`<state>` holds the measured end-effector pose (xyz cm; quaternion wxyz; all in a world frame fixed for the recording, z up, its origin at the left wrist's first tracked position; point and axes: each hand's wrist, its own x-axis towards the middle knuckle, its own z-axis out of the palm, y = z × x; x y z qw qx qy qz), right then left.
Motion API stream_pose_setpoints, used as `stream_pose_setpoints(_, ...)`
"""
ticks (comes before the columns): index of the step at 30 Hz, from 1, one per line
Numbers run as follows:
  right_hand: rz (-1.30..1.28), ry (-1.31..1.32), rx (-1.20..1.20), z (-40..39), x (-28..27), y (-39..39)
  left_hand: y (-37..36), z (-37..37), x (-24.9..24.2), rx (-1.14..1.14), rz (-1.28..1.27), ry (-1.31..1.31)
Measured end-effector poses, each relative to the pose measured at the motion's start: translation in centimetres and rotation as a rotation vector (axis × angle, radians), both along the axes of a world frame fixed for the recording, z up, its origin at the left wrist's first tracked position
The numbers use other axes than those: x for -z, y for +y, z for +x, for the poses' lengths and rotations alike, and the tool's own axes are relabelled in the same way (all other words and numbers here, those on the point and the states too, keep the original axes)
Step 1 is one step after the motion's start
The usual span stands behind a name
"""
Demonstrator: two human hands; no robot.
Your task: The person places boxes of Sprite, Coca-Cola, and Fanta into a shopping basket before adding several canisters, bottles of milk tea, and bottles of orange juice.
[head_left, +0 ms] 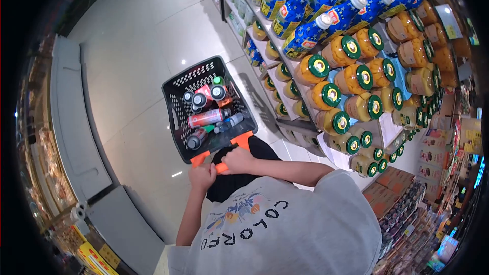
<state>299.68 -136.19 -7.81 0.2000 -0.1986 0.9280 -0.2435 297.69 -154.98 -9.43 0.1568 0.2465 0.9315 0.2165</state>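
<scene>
Both my hands are closed around the orange handle [221,167] of a black shopping basket. My left hand [202,175] wraps its left end, close to my body. My right hand [238,161] grips it a little farther right, fingers curled over the bar. In front of me is the black perforated basket [177,122], tilted in view. Inside lie several bottles, among them a red-and-white bottle [206,117], a dark-capped bottle [199,100] and a small clear bottle [235,119]. My fingers partly hide the handle.
Shelves on the right hold several jars with green lids [364,77] and blue star-patterned bottles [307,38]. Cardboard boxes [389,188] stand lower right. Along the left runs a grey-white cabinet [76,122] beside bagged goods. Pale glossy tiles [127,71] cover the floor.
</scene>
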Motion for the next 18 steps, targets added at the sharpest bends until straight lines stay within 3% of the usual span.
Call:
stream_pose_setpoints(3, 0.048, -0.126, 0.026, -1.2, -0.4, -0.3, 0.0, -1.6, 0.6, 0.041, 0.052, -0.052)
stream_pose_setpoints(7, -0.017, -0.096, -0.007, -1.6, 0.2, 0.4, 0.1, -2.8, -1.6, 0.061, 0.101, -0.322)
stream_pose_setpoints(10, -0.096, -0.180, 0.014, -1.7, -0.3, 1.6, 0.0, -4.7, -1.9, 0.201, 0.019, -0.513)
stream_pose_setpoints(12, -0.288, -0.349, 0.246, -2.6, -1.7, 3.5, 1.0, -8.0, -2.8, 0.271, 0.087, -0.497)
stream_pose_setpoints(13, -0.401, -0.201, 0.398, -3.2, -2.3, 5.1, 1.8, -9.9, -3.4, 0.308, 0.119, -0.495)
stream_pose_setpoints(14, -0.355, -0.030, 0.558, -3.6, -2.4, 7.0, 3.1, -12.0, -4.0, 0.252, 0.142, -0.469)
stream_pose_setpoints(16, -0.335, 0.250, 0.958, -6.0, -5.1, 12.1, 6.8, -16.7, -4.9, 0.238, 0.309, -0.257)
stream_pose_setpoints(17, -0.451, 0.359, 1.223, -7.2, -6.6, 14.4, 9.3, -19.1, -5.8, 0.267, 0.437, -0.161)
stream_pose_setpoints(18, -0.363, 0.548, 1.336, -8.3, -7.2, 17.4, 12.3, -21.4, -7.0, 0.296, 0.501, -0.057)
